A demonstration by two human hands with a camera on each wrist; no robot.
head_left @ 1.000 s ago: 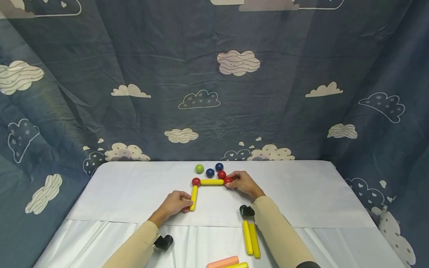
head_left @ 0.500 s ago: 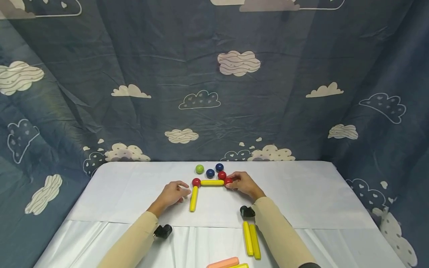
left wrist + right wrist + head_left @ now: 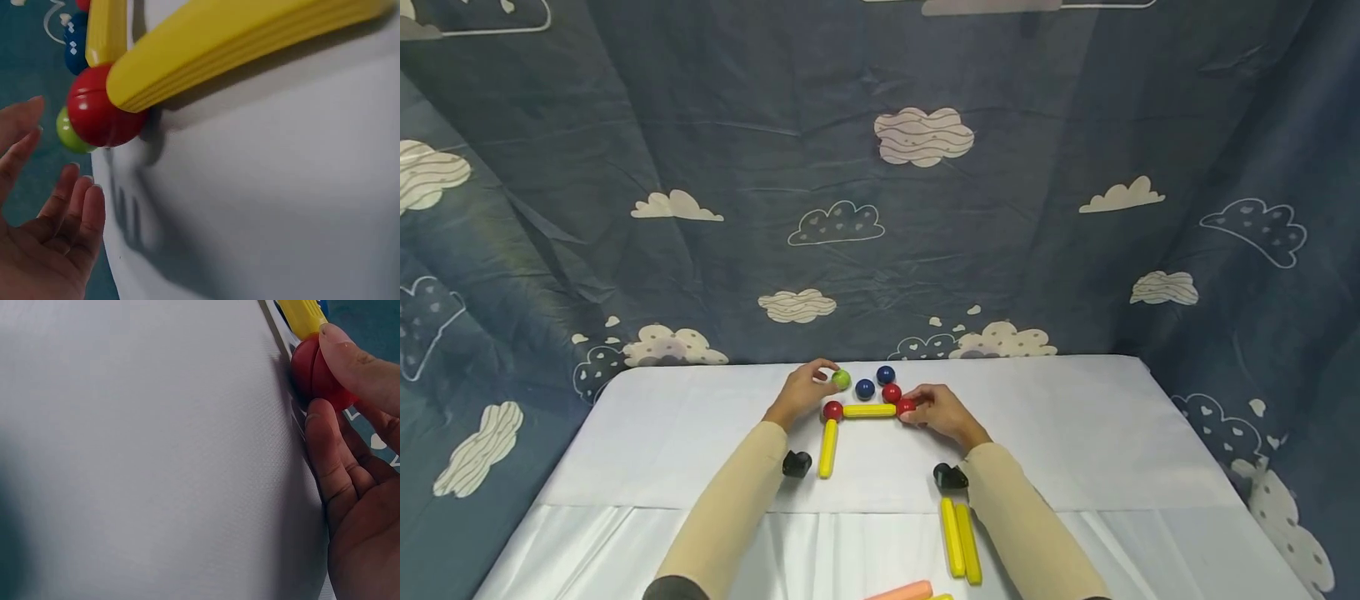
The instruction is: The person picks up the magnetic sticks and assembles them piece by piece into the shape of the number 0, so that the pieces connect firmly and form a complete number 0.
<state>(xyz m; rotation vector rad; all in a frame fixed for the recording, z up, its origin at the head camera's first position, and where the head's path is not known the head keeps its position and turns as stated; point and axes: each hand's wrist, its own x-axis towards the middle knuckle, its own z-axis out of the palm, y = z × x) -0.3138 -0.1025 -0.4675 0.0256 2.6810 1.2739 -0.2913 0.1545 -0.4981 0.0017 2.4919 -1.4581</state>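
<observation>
My left hand [image 3: 806, 390] is at the green ball [image 3: 841, 380], thumb and fingers spread apart beside it; the left wrist view shows the fingers [image 3: 74, 215] not closed round it. Between thumb and fingertips, my right hand [image 3: 946, 412] pinches a red ball [image 3: 312, 372] at the right end of a yellow stick [image 3: 869, 411]. At that stick's left end sits another red ball [image 3: 832, 410], from which a second yellow stick [image 3: 827, 450] runs towards me. Part of the pinched ball is hidden by the thumb.
Two blue balls [image 3: 865, 389] and a loose red ball [image 3: 891, 393] lie behind the joined sticks. Two yellow sticks [image 3: 952, 537] lie by the right forearm. An orange stick [image 3: 904, 592] is partly cut off at the bottom. A cloud-patterned curtain [image 3: 850, 267] hangs behind the white table [image 3: 1060, 433].
My left hand has let go of the near yellow stick and moved up and away from me to the green ball. The right hand stays on its red ball. The head view has shifted slightly.
</observation>
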